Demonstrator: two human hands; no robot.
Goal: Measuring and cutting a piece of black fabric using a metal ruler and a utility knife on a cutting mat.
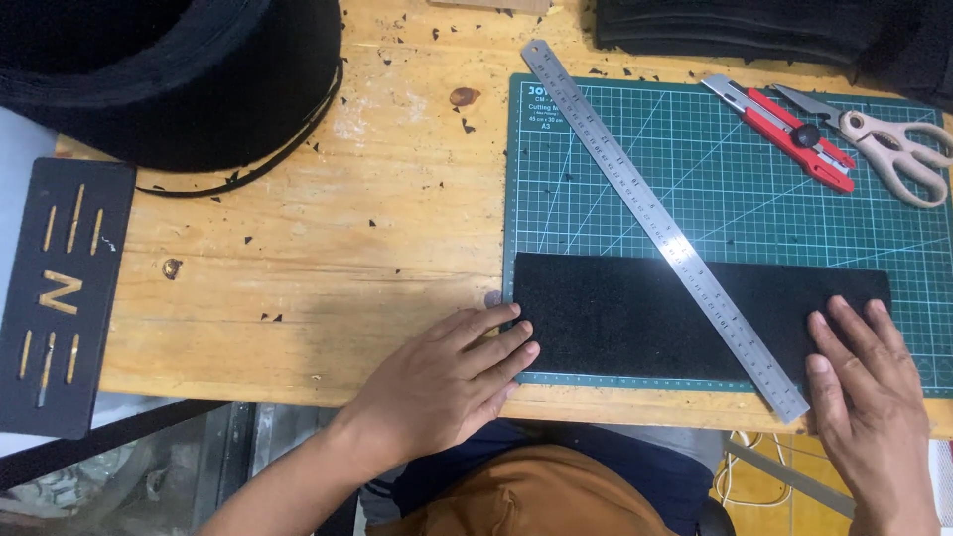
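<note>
A black rectangular piece of felt-like fabric [635, 313] lies flat on the near part of a green cutting mat [754, 189]. A long steel ruler [645, 213] rests diagonally across the mat and over the fabric. My left hand [447, 382] lies flat on the wooden table, fingertips touching the fabric's left edge. My right hand [869, 382] presses flat on the fabric's right end, next to the ruler's lower tip. Neither hand grips anything.
A red utility knife [789, 129] and beige-handled scissors [888, 144] lie at the mat's far right. A large roll of black fabric [169, 74] sits far left, a black cut-out panel [60, 298] at the left edge, stacked black fabric [754, 30] at the back. Small black scraps dot the table [328, 248].
</note>
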